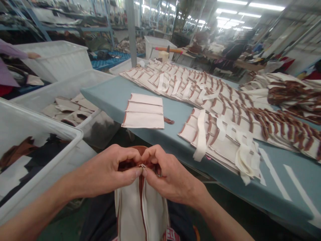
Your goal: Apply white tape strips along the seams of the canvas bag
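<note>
Both hands meet in front of me at the top edge of a cream fabric piece with brown trim [130, 211]. My left hand [120, 167] pinches that edge between thumb and fingers. Opposite it, my right hand [163, 174] pinches the same edge, the thumb tips almost touching. A small shiny bit shows between the thumbs, too small to name. Some brown material is partly hidden behind the fingers. The cream piece hangs down over my lap, with a brown seam along its middle. Beyond the hands, a flat cream panel [144, 112] with brown edging lies on the blue-green table.
Overlapping rows of cream and brown panels [225, 113] cover much of the table [107, 92]. White strips [274, 174] lie at its right. Translucent bins [75, 140] with fabric pieces stand at my left. Another person's hand [33, 55] rests on a far bin [62, 62].
</note>
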Demonstrator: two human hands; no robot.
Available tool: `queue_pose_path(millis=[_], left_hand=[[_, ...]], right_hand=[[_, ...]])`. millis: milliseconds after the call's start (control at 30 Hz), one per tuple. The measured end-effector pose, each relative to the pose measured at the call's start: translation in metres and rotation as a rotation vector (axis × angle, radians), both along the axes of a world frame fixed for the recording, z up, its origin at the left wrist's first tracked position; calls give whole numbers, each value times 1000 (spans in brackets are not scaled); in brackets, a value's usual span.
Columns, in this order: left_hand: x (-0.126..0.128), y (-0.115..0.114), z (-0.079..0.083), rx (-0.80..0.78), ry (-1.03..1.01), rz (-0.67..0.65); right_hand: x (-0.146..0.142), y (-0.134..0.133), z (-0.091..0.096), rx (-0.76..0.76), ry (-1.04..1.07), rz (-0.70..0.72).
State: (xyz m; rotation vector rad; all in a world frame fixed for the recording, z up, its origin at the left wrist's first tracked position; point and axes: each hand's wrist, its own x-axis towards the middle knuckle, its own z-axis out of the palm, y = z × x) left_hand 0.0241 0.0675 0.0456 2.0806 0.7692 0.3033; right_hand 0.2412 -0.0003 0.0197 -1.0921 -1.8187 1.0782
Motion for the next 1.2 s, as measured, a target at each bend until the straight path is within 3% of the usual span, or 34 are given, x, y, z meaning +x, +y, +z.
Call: queue_pose_path(millis=[200, 333, 567, 767, 867, 1067, 1200], left_hand=[[-2, 10, 11, -106, 49, -130], [2, 17, 18, -85, 25, -170], [-7, 8, 2, 324, -6, -145], [-19, -11, -11, 666, 33, -154], [-22, -13, -16, 775, 51, -167], [-26, -14, -25, 727, -80, -83], [-24, -14, -18, 495, -101, 2]], right_hand=[[-3, 2, -6, 7, 30, 21], [-3, 3, -4, 5, 45, 24], [-4, 6, -2, -54, -80, -78], [-10, 9, -5, 84, -104, -87], [-12, 11, -3, 63, -94, -85], [-11, 13, -1, -125, -11, -2], [-13, 12, -7, -114, 16, -6]])
